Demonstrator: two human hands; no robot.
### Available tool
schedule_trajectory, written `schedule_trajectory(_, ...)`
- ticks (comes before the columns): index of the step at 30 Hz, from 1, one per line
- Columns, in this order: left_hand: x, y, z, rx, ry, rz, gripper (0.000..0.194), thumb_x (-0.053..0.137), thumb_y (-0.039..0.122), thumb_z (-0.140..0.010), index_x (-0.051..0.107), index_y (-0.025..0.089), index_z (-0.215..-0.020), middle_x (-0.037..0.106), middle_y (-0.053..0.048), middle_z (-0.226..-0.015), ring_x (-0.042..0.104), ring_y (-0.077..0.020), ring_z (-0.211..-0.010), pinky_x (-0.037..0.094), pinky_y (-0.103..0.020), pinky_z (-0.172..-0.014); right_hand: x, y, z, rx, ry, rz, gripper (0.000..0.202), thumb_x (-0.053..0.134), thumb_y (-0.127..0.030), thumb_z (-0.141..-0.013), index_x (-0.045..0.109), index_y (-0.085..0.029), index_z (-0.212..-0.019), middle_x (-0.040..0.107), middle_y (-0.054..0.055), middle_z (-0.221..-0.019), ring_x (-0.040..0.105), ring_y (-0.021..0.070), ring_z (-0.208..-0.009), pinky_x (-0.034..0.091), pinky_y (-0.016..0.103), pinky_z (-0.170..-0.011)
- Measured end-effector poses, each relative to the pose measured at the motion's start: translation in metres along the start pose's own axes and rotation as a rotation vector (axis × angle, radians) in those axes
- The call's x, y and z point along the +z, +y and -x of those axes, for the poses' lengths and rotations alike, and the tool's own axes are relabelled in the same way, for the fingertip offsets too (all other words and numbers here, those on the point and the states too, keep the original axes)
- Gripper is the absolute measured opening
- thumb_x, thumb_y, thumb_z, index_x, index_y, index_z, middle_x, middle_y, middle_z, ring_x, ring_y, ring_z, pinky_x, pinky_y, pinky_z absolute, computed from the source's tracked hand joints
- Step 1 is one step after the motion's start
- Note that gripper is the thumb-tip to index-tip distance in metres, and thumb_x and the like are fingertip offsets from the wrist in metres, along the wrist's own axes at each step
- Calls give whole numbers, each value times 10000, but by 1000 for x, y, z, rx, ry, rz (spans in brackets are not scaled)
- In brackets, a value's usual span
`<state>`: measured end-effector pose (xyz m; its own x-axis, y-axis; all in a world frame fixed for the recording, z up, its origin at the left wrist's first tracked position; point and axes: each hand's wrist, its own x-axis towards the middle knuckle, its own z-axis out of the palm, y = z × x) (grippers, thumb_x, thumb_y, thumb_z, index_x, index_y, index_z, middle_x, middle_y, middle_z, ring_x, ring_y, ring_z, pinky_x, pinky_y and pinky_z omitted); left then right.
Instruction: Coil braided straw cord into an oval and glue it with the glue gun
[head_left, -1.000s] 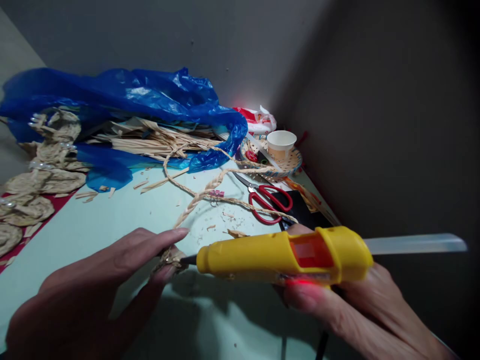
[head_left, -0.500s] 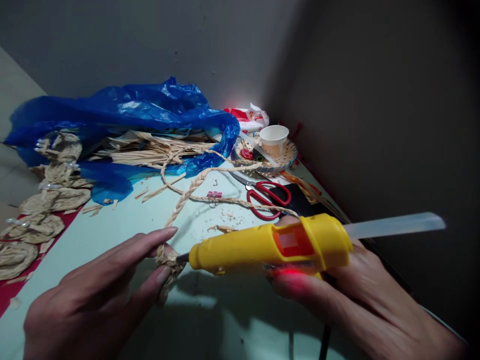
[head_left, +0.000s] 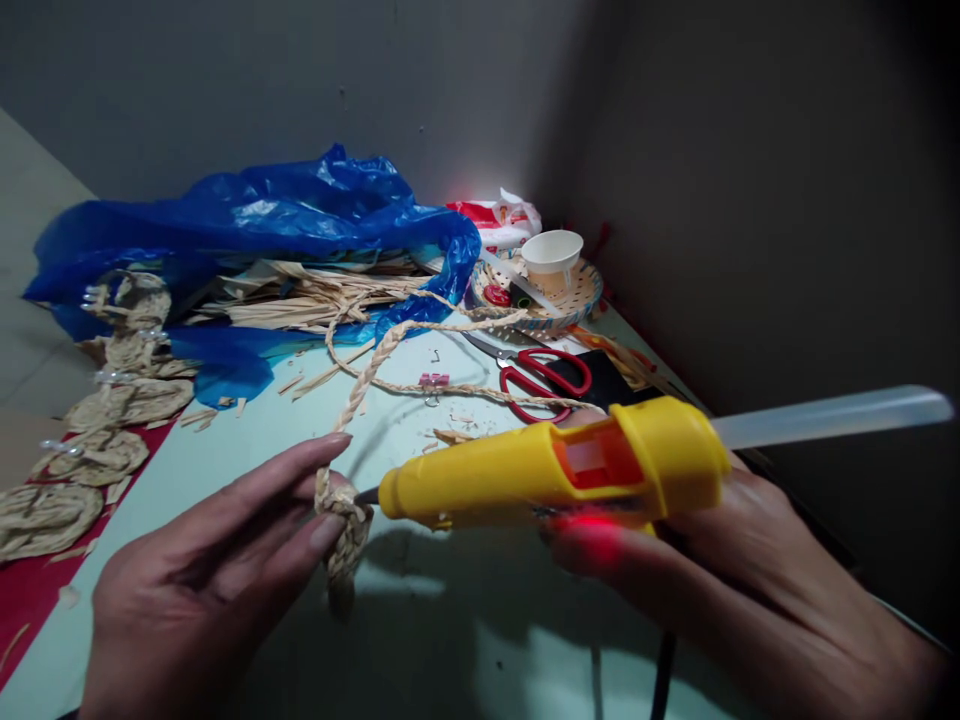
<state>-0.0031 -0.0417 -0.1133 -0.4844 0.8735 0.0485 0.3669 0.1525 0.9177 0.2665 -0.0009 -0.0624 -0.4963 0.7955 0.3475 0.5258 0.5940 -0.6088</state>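
Observation:
Between the thumb and fingers of my left hand [head_left: 217, 560] is a coiled end of braided straw cord [head_left: 346, 530], held over the table. From that coil the braid runs up and away toward the back. My right hand [head_left: 720, 570] is wrapped round a yellow hot glue gun [head_left: 517, 470], with a red light glowing by the thumb. The gun's dark nozzle touches or nearly touches the coil. A clear glue stick [head_left: 832, 415] sticks out of the gun's rear, and a black cable hangs below.
Red-handled scissors [head_left: 547, 385] and a pink binder clip [head_left: 433, 383] lie beyond the gun. A woven basket [head_left: 581, 300] carries a paper cup [head_left: 553, 255]. At back left, a blue plastic bag [head_left: 247, 210] holds straw strips [head_left: 315, 295]; coiled straw pieces with beads [head_left: 112, 440] lie at left.
The view has shifted slightly. The braided coil is tilted a little differently in my left hand, showing more of its lower part. The glue gun's rear sits slightly higher; its nozzle stays at the coil.

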Motion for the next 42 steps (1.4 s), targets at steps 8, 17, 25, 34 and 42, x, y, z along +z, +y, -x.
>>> schedule_trajectory(8,1,3,-7,-206,-29,211,617,1002,449,-426,846,392,-1020,854,44,-844,812,-185,-740,626,-172,-720,5,4,3,-19,5,7,456,483,-558,-1076,590,-320,-702,621,-111,-524,588,107,-382,439,178,-302)
schedule_trajectory(17,7,21,-1,-312,-41,260,707,1025,547,-354,844,409,-1023,834,54,-835,768,-145,-768,578,-99,-751,8,6,8,-12,21,9,463,518,-503,-1074,590,-289,-669,578,-74,-504,547,118,-377,396,204,-299)
schedule_trajectory(25,5,19,-4,-316,-76,292,679,1027,536,-375,838,434,-1019,829,60,-818,763,-126,-732,578,-99,-683,22,-2,-6,134,42,17,481,500,-633,-1025,780,-308,-810,658,0,-589,717,237,-660,649,285,-606)
schedule_trajectory(34,7,23,-3,-342,-56,327,692,1042,505,-340,847,410,-997,820,64,-798,748,-108,-691,565,-77,-670,21,-6,-7,86,76,21,378,543,-589,-1013,819,-364,-887,709,-20,-602,733,237,-620,647,274,-540)
schedule_trajectory(42,7,27,-4,-431,-103,365,705,1050,475,-349,845,407,-1020,835,45,-846,790,-163,-732,607,-133,-684,17,6,12,-4,129,78,456,524,-554,-1051,674,-318,-691,624,-90,-460,558,123,-293,397,168,-232)
